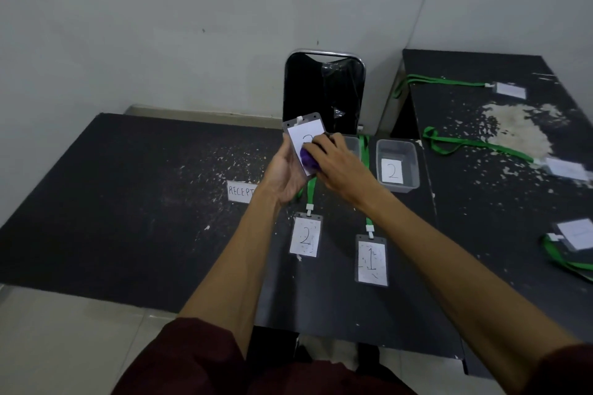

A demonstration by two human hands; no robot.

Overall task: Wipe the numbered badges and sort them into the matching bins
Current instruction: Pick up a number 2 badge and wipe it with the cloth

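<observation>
Purple was the cloth (308, 161), bunched under the curled fingers of the right hand (340, 167) and pressed against the face of the held badge (305, 131). The left hand (284, 176) gripped that badge by its lower edge, fingers wrapped behind it and thumb along the side. It was lifted clear of the dark table (128, 202) and tilted toward the person. Its numeral was half covered by the cloth, so I could not read it for sure.

Below the hands, two more lay flat on the tabletop side by side. The badge marked 2 (305, 237) was nearer the left arm, and the badge marked 1 (371, 261) lay just to its right. Each was clipped to a green lanyard (365, 151) running away from the person.

Beyond the right hand stood the bin labelled 2 (414, 170), clear plastic, with its paper label facing up. The second bin (351, 143) sat just beside it, mostly hidden by the knuckles, its label out of sight. A black chair (324, 90) stood behind both, against the wall.

A paper label reading "RECEPT" (240, 192) was cut off by the left wrist. On the side table (481, 202) to the right, pale crumbs (516, 131) were heaped among three further badges. One was at the far end (510, 90), one at the heap's edge (564, 168), and one was near (574, 234).
</observation>
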